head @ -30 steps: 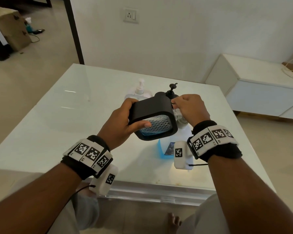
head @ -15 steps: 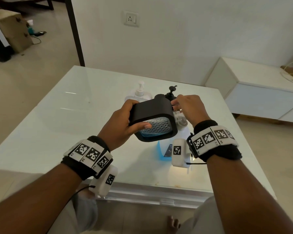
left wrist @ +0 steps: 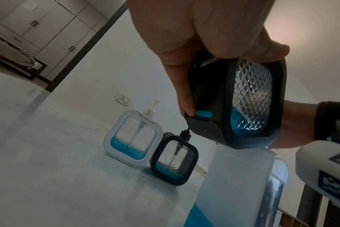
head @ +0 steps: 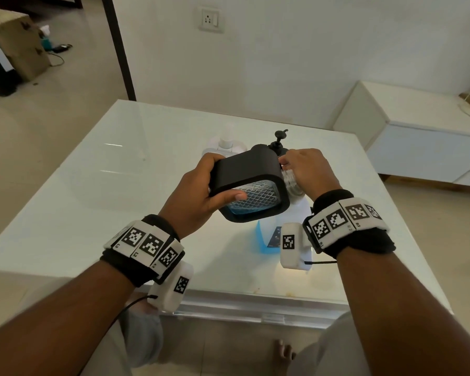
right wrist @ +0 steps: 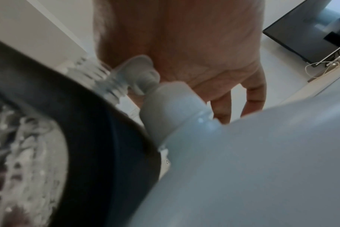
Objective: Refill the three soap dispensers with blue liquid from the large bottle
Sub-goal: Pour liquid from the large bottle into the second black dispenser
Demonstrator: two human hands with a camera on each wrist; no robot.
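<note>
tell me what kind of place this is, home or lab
Most likely a home, not a lab. The left wrist view shows a bed and built-in wardrobes; the head view shows a glass-topped table and a low white cabinet.

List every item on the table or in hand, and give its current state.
Black-framed clear soap dispenser: tilted in left hand, neck bare, little blue liquid.
Second black-framed dispenser: upright on table, pump on, nearly empty.
White-framed dispenser: upright, pump on, about a quarter full.
Large translucent bottle: standing, blue liquid low.
Right hand: at held dispenser's neck, grip unclear.
</note>
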